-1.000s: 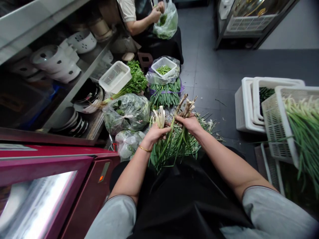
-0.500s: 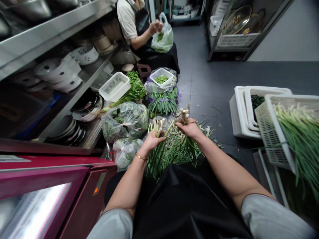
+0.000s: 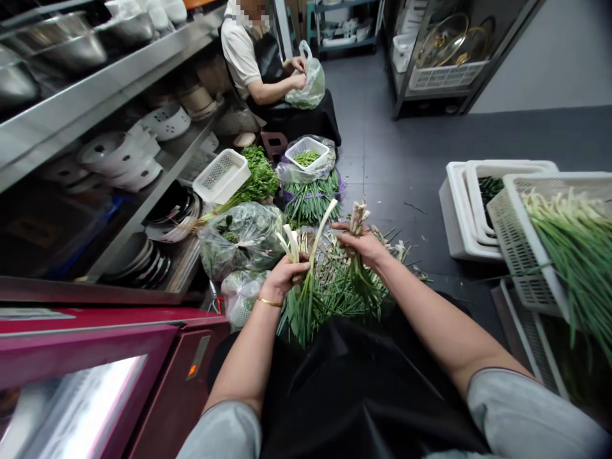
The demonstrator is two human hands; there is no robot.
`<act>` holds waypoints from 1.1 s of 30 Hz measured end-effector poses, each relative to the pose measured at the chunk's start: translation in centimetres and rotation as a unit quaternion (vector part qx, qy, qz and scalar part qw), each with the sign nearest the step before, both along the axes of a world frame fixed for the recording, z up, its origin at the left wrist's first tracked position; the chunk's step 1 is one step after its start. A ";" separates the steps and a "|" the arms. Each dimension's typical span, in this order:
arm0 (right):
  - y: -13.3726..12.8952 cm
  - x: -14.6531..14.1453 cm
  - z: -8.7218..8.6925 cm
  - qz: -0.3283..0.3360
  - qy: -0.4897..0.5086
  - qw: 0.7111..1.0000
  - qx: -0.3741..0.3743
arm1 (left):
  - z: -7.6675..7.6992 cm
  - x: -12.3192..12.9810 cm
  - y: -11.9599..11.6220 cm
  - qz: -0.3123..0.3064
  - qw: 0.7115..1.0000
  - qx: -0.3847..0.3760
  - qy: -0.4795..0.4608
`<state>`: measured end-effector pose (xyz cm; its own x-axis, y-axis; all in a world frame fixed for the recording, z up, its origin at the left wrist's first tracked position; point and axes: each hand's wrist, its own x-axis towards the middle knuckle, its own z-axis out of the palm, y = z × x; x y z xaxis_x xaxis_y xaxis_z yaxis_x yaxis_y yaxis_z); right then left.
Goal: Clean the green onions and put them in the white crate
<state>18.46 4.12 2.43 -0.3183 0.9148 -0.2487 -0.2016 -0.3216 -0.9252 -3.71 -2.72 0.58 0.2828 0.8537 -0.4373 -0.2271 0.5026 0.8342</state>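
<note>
My left hand point(image 3: 285, 274) is closed round the white ends of several green onions point(image 3: 291, 245). One long pale stalk point(image 3: 324, 225) leans up and to the right from its thumb side. In my right hand point(image 3: 361, 244) is a bunch of green onions with brownish, untrimmed roots point(image 3: 358, 218), its leaves hanging below the fist. Both hands are above a heap of loose green onions point(image 3: 329, 293) in front of my black apron point(image 3: 354, 382). The hands are apart, at about the same height.
A white crate of green onions point(image 3: 530, 242) stands at the right beside other white tubs point(image 3: 456, 217). At the left are bagged vegetables point(image 3: 243, 239), a white basket point(image 3: 222, 178) and a metal shelf point(image 3: 143, 70). A seated person point(image 3: 268, 83) holds a plastic bag.
The long pale stalk now stands up by my left hand, and more white ends show there. My right hand has barely moved. The other person's two hands are now together at the bag.
</note>
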 end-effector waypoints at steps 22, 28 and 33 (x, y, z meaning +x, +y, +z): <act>0.9 -1.0 -1.1 -0.040 -0.100 0.992 0.059 | -0.4 1.7 0.1 0.050 0.990 0.009 0.129; 0.0 -1.3 -0.4 0.108 0.061 0.987 -0.101 | 1.2 0.1 0.0 -0.011 0.981 0.114 0.156; 0.2 -0.7 1.1 0.076 0.220 0.964 -0.132 | 0.1 1.4 -0.3 0.058 0.994 0.090 0.011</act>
<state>17.74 4.34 3.50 -0.5704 0.7734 -0.2765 -0.4878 -0.5899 -0.6435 -2.36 -3.01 0.66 0.1702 0.9450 -0.2794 -0.2548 0.3161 0.9139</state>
